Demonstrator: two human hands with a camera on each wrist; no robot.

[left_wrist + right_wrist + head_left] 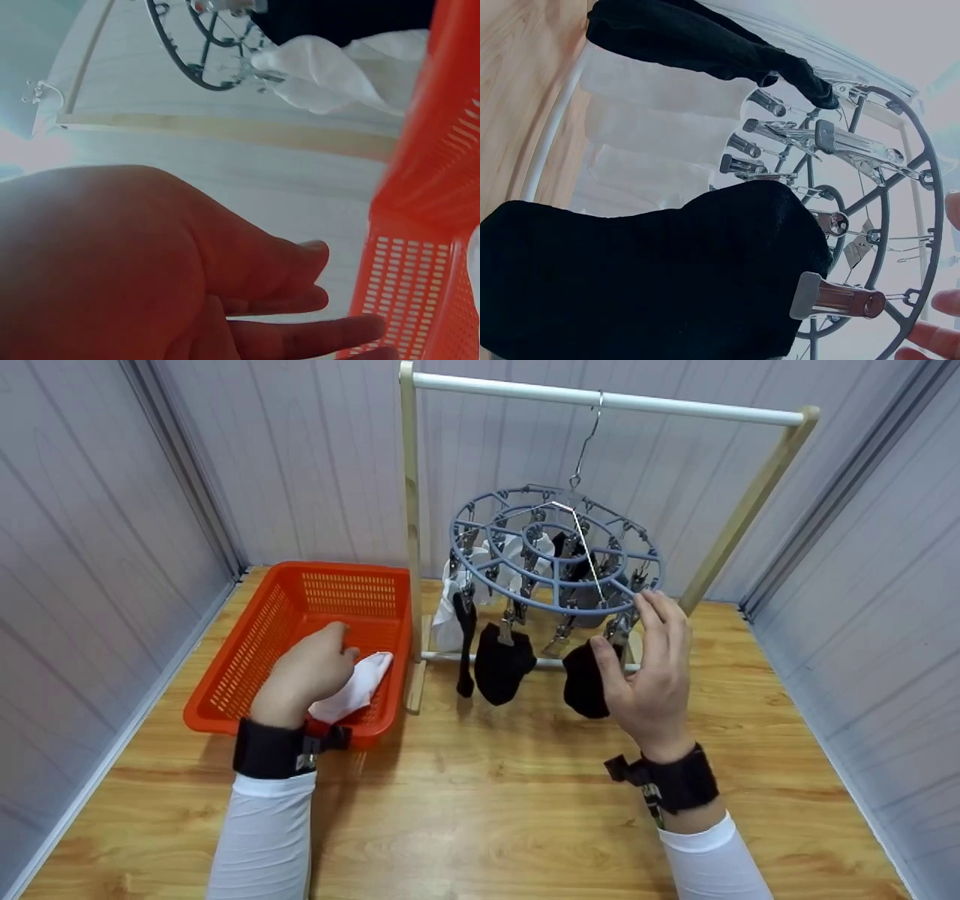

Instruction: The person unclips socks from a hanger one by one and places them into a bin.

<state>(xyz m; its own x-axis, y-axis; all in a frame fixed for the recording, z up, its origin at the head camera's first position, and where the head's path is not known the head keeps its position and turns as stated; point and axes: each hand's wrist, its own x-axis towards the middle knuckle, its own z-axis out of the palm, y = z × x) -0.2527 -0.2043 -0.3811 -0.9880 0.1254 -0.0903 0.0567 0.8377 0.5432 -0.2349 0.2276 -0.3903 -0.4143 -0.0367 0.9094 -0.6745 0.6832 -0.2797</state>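
Observation:
Over the orange basket at left, my left hand hangs with loosely bent fingers and grips nothing. A white sock lies in the basket just beside that hand. My right hand is raised at the right front of a round grey clip hanger, fingers extended. In the right wrist view its fingertips are at the hanger's rim; whether they press on it I cannot tell. Near the right thumb a black sock hangs from a clip. More black socks and white socks hang further left.
The hanger hooks onto the white rail of a stand with wooden posts. The left post stands between basket and hanger. Several metal clips dangle from the hanger. Everything stands on a wood-grain surface enclosed by pale panels.

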